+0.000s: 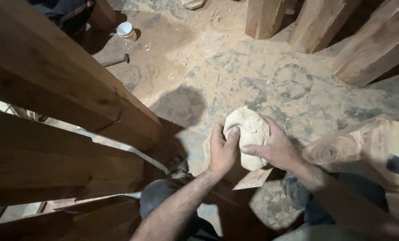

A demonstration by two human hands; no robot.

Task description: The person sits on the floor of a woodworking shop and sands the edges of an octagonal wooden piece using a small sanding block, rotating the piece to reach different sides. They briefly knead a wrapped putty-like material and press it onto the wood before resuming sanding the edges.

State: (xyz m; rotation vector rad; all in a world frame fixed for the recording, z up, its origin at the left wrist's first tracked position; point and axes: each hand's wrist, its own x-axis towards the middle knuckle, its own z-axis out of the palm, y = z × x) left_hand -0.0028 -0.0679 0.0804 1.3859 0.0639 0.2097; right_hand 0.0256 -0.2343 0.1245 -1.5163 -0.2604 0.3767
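The pale lump of putty (248, 134), clasped by the left hand (221, 151) and right hand (275, 149), is best kneaded evenly, kept off the dusty floor (262, 76)

The pale lump (248, 134) pressed between the left hand (221, 151) and right hand (275, 147) looks like soft, matt putty, smooth where thumbs have pushed it and creased elsewhere. The beams (52, 85) at the left are dark, planed wood with a dull sheen. The lighter timber block (360, 147) shows knots and raw grain. The floor (253, 76) is rough, grey concrete dusted with reddish sawdust.
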